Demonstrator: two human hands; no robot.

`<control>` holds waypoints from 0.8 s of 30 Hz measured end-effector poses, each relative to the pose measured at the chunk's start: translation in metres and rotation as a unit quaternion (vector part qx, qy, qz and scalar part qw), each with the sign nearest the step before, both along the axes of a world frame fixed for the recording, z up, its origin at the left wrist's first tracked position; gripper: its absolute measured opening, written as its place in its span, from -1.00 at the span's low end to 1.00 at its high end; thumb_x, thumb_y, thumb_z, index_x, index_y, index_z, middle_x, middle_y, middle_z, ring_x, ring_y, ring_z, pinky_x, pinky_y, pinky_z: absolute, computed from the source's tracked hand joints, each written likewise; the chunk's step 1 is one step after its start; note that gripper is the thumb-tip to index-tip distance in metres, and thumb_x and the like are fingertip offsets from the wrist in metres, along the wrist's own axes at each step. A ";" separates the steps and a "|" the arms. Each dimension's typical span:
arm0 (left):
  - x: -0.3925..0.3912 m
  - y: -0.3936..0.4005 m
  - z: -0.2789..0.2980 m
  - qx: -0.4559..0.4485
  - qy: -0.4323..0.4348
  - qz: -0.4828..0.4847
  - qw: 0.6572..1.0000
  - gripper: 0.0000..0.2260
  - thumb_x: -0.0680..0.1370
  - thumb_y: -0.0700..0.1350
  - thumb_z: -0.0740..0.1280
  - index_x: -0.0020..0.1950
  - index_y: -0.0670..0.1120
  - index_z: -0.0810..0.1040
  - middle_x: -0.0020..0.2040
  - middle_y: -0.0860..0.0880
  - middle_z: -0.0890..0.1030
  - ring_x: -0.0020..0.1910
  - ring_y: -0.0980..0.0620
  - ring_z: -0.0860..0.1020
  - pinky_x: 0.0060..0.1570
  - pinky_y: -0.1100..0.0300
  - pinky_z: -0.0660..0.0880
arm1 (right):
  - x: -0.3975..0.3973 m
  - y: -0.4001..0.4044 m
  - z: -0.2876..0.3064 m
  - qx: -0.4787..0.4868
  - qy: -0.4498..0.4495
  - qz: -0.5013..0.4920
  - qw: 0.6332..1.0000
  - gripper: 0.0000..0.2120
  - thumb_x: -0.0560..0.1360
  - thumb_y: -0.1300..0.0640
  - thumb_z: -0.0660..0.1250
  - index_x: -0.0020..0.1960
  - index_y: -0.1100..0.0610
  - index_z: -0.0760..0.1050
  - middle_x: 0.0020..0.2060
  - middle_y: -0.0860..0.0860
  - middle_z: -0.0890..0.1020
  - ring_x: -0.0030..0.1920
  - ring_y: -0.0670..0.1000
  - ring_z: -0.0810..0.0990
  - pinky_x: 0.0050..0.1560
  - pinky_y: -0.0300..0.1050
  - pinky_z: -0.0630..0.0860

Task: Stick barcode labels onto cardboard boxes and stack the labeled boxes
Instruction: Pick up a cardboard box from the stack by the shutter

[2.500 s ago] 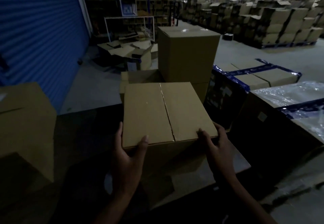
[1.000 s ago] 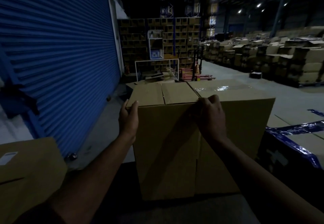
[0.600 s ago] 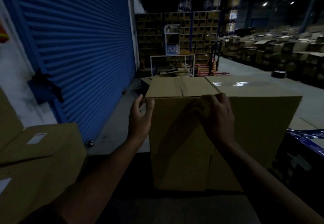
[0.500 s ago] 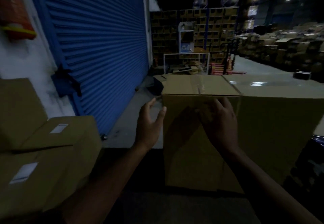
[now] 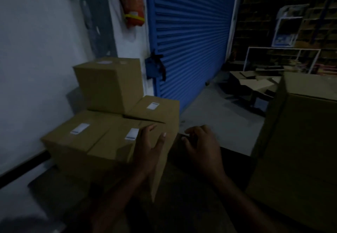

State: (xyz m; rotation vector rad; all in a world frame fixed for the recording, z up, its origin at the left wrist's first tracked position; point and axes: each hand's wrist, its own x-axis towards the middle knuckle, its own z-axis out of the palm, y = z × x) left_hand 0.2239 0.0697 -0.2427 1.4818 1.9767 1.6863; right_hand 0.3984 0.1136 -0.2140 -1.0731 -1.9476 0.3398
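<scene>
A stack of labeled cardboard boxes stands at the left against the white wall. The nearest box [image 5: 113,145] carries a white barcode label [image 5: 131,134]; a second label [image 5: 79,128] lies on the box beside it. One more labeled box [image 5: 160,110] sits behind, and a top box [image 5: 109,85] rests above. My left hand [image 5: 149,147] hovers with spread fingers by the nearest box's right corner, holding nothing. My right hand [image 5: 202,147] hangs with loosely curled fingers, empty, over the dark surface. The big box [image 5: 300,150] that I set down stands at the right.
A blue roller shutter [image 5: 191,41] fills the middle background. A red fire extinguisher [image 5: 132,1] hangs on the wall. Flattened cartons [image 5: 255,85] lie on the floor beyond, before dark shelving [image 5: 291,23]. A dark work surface [image 5: 182,196] lies under my arms.
Both hands have let go of the big box, which now stands at the right. My view has swung left to the labeled stack, and my hands have moved toward it.
</scene>
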 end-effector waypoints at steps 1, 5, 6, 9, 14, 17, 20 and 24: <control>-0.022 -0.006 -0.004 -0.012 0.002 0.022 1.000 -0.62 0.57 0.07 0.38 0.33 -0.03 0.48 0.28 0.02 0.51 0.24 0.10 0.46 0.18 0.25 0.36 | -0.022 -0.004 -0.002 -0.009 -0.003 0.010 1.000 -0.83 0.46 -0.02 0.40 0.03 -0.05 0.53 -0.09 -0.10 0.50 -0.07 -0.12 0.49 -0.15 -0.18 0.46; -0.112 -0.026 -0.024 -0.082 0.026 0.068 0.994 -0.53 0.57 0.13 0.35 0.41 -0.03 0.42 0.35 -0.03 0.47 0.28 0.06 0.43 0.16 0.19 0.34 | -0.104 -0.019 -0.017 -0.049 -0.005 0.027 0.998 -0.81 0.49 -0.02 0.40 0.08 -0.05 0.52 -0.05 -0.13 0.47 -0.11 -0.17 0.47 -0.19 -0.27 0.39; -0.134 -0.029 -0.031 -0.105 0.024 0.073 0.991 -0.49 0.56 0.16 0.34 0.43 -0.04 0.40 0.38 -0.05 0.46 0.31 0.02 0.43 0.17 0.16 0.35 | -0.121 -0.021 -0.023 -0.060 -0.009 0.026 0.998 -0.80 0.49 -0.01 0.40 0.10 -0.04 0.53 -0.02 -0.12 0.49 -0.09 -0.16 0.48 -0.19 -0.27 0.40; -0.185 -0.036 -0.049 -0.169 0.021 0.086 0.982 -0.43 0.54 0.27 0.31 0.46 0.02 0.36 0.42 -0.06 0.43 0.34 -0.05 0.44 0.21 0.06 0.40 | -0.162 -0.025 -0.043 -0.088 -0.046 0.007 0.995 -0.76 0.49 -0.02 0.40 0.14 -0.04 0.52 0.08 -0.09 0.51 0.01 -0.13 0.50 -0.17 -0.30 0.39; -0.227 -0.038 -0.068 -0.260 0.066 0.062 0.961 -0.38 0.55 0.25 0.32 0.50 -0.04 0.31 0.45 -0.12 0.40 0.37 -0.11 0.42 0.25 0.01 0.41 | -0.194 -0.027 -0.070 -0.142 -0.156 -0.059 0.976 -0.62 0.47 -0.10 0.38 0.25 -0.05 0.46 0.34 -0.01 0.39 0.35 0.05 0.32 0.33 0.10 0.35; -0.233 -0.041 -0.074 -0.285 0.096 0.038 0.953 -0.35 0.55 0.23 0.33 0.53 -0.03 0.26 0.47 -0.13 0.37 0.42 -0.14 0.38 0.32 -0.06 0.40 | -0.193 -0.029 -0.088 -0.195 -0.158 -0.087 0.964 -0.48 0.43 -0.13 0.42 0.32 -0.01 0.40 0.43 0.06 0.30 0.45 0.16 0.21 0.38 0.20 0.27; -0.235 -0.039 -0.073 -0.279 0.091 0.046 0.955 -0.32 0.53 0.23 0.36 0.54 -0.05 0.27 0.49 -0.14 0.35 0.46 -0.18 0.33 0.37 -0.10 0.34 | -0.192 -0.033 -0.100 -0.254 -0.091 -0.091 0.959 -0.47 0.46 -0.06 0.41 0.36 0.06 0.35 0.43 0.11 0.34 0.39 0.15 0.34 0.31 0.08 0.43; -0.244 -0.034 -0.078 -0.333 0.025 0.043 0.942 -0.28 0.51 0.28 0.36 0.55 -0.05 0.27 0.46 -0.15 0.41 0.40 -0.19 0.42 0.35 -0.12 0.39 | -0.169 -0.036 -0.101 -0.267 -0.044 -0.156 0.950 -0.40 0.46 -0.08 0.43 0.39 0.07 0.29 0.31 0.10 0.42 0.18 0.06 0.51 0.10 0.01 0.55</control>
